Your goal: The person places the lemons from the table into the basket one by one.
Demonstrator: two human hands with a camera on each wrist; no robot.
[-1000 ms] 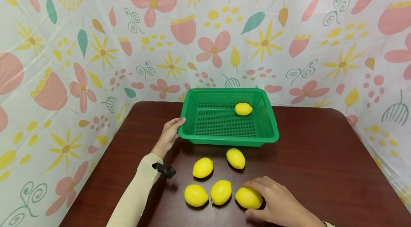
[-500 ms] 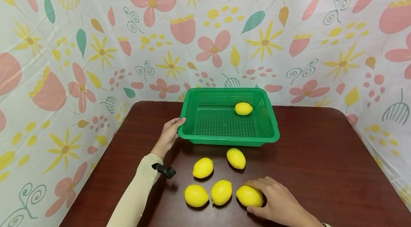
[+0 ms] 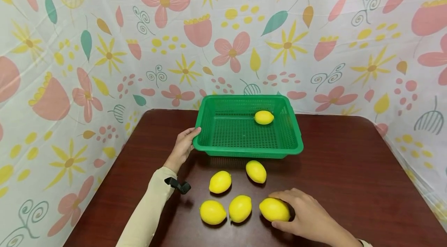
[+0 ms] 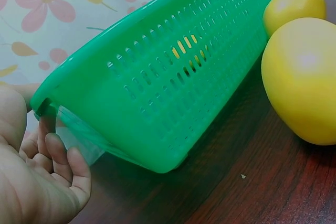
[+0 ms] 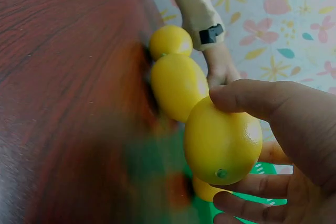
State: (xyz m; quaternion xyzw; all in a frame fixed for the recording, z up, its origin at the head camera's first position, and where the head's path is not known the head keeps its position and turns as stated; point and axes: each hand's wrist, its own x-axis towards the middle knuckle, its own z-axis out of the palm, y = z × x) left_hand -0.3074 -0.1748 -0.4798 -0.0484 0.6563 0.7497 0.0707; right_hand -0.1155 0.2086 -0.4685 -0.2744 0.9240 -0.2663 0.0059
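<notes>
My left hand (image 3: pixel 182 147) grips the left rim of a green plastic basket (image 3: pixel 244 153), thumb on top of the edge and fingers curled beneath it in the left wrist view. Inside the basket, toward its back right, lies one lemon (image 3: pixel 264 117). My right hand (image 3: pixel 307 214) holds another lemon (image 3: pixel 274 209) near the front of the table, with the thumb on one side and fingers on the other. The right wrist view shows this held lemon (image 5: pixel 222 142) close up, its green stem end facing the camera.
Several loose lemons lie between basket and hands: one lemon (image 3: pixel 256 171) near the basket's front, another lemon (image 3: pixel 220 182) to its left, and two side by side, a lemon (image 3: pixel 213 212) and a lemon (image 3: pixel 240 208). A floral cloth (image 3: pixel 230 14) hangs behind the dark wooden table (image 3: pixel 335 161).
My right hand and the lemon in it have shifted slightly right, away from the neighbouring lemon. The left hand and the basket stay in place.
</notes>
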